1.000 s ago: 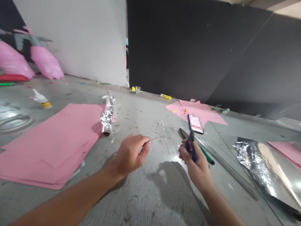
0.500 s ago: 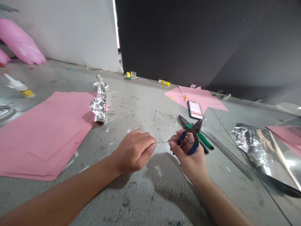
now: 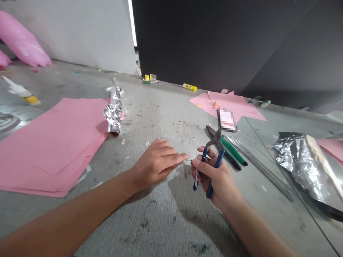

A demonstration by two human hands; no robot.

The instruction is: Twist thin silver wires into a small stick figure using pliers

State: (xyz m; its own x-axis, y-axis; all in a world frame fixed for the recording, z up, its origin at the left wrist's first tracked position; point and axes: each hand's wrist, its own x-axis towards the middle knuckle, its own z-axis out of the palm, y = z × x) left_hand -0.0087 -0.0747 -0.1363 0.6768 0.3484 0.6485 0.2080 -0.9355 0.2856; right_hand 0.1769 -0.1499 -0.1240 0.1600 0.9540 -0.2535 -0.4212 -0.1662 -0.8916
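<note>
Our left hand (image 3: pixel 157 165) closes its fingertips (image 3: pixel 186 156) on a thin twisted wire (image 3: pixel 196 175), held above the concrete floor (image 3: pixel 150 221) and running crosswise between the hands, nearer the right. Our right hand (image 3: pixel 214 182) clenches blue-handled pliers (image 3: pixel 216 157), jaws pointing away, the wire's other end bent down beside them

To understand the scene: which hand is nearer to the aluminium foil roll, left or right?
Left. The left hand is below and right of the aluminium foil roll, not touching it; the right hand is farther right.
</note>
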